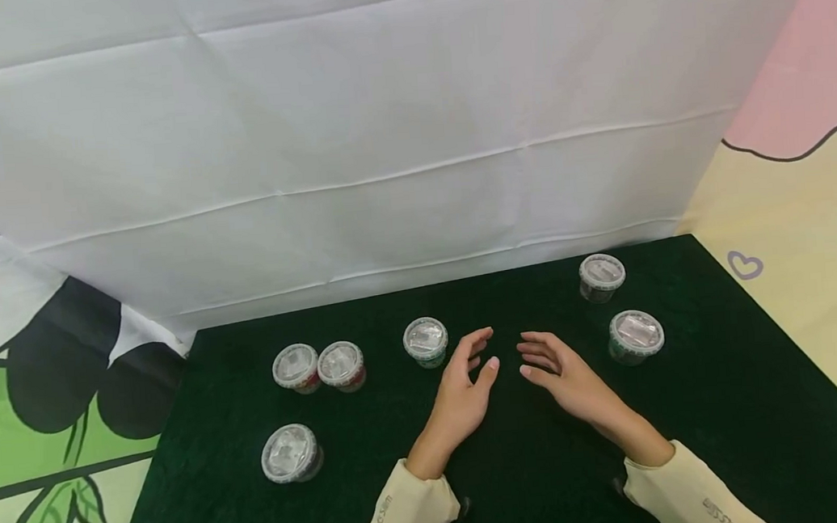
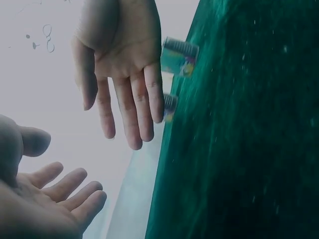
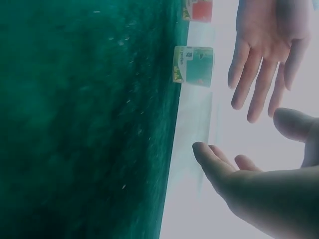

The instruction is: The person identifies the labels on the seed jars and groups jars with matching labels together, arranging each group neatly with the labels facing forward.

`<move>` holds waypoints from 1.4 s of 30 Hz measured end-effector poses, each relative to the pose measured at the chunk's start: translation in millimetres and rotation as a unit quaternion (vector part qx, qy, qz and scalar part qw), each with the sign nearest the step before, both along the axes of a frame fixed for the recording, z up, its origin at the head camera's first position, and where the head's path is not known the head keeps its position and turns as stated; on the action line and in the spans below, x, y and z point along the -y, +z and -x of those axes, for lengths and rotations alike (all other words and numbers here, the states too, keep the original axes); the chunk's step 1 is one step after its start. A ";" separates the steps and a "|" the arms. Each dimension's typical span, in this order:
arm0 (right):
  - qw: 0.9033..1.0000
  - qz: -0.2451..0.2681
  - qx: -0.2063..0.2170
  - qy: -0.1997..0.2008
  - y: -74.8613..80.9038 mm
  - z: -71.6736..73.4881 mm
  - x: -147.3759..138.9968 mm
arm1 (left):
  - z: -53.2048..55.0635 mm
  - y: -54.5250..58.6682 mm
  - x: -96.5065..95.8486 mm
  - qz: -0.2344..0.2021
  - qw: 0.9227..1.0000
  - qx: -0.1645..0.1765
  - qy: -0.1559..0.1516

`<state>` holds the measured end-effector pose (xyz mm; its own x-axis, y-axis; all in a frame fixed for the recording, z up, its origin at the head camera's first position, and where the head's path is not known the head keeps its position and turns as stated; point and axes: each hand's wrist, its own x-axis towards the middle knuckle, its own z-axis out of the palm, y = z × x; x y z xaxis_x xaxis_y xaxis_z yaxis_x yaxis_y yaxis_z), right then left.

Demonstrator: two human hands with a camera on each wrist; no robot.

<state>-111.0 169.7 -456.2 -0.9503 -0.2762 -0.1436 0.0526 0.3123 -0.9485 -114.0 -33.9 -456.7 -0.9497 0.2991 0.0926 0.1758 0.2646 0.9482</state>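
Note:
My left hand [image 1: 459,392] is held over the middle of the table, fingers loosely bent and nothing in its grasp. Facing it across a small gap is my right hand [image 1: 574,380], likewise holding nothing, its palm turned inward. Just left of the left fingertips stands a lidded tub [image 1: 426,342], which shows a teal body [image 3: 199,65] in the right wrist view. Nearest the right hand is another clear-lidded tub [image 1: 636,335] with a green body. Both palms show spread, relaxed fingers in the wrist views.
Two red-bodied tubs [image 1: 341,366] stand side by side at the left. A tub [image 1: 290,453] sits nearer the front left, and a dark one [image 1: 602,277] at the back right. Dark green cloth [image 1: 376,491] covers the table; a white sheet [image 1: 380,134] hangs behind.

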 end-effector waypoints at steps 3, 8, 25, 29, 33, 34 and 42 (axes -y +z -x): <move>1.000 -0.001 0.008 -0.006 -1.5 -5.0 -7.6 | -0.3 -1.6 -8.3 -0.001 1.000 0.012 -0.011; 1.000 -0.004 0.021 -0.008 -2.4 -13.4 -20.0 | 0.2 -3.3 -21.5 -0.002 0.999 0.028 -0.029; 0.997 -0.021 0.075 -0.021 -11.9 -35.5 -74.3 | 6.4 -14.2 -63.1 0.014 0.995 0.077 -0.062; 0.996 -0.024 0.085 -0.021 -14.2 -39.2 -91.4 | 8.3 -16.4 -71.4 0.011 0.994 0.086 -0.068; 0.996 -0.017 0.090 -0.023 -14.8 -42.6 -108.8 | 9.9 -17.9 -79.6 0.012 0.993 0.099 -0.070; 0.996 -0.015 0.090 -0.024 -14.8 -43.6 -113.1 | 10.0 -18.4 -81.6 0.013 0.992 0.102 -0.070; 0.992 -0.039 0.103 -0.054 -14.4 -47.1 -142.1 | 7.7 -24.6 -94.9 0.009 0.992 0.105 -0.075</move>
<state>-63.9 311.9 -470.6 -0.9222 -0.1550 -0.3544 0.2797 0.3656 -0.8878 -121.7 61.0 -481.3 -0.8920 0.4387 -0.1093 0.0137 0.2679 0.9634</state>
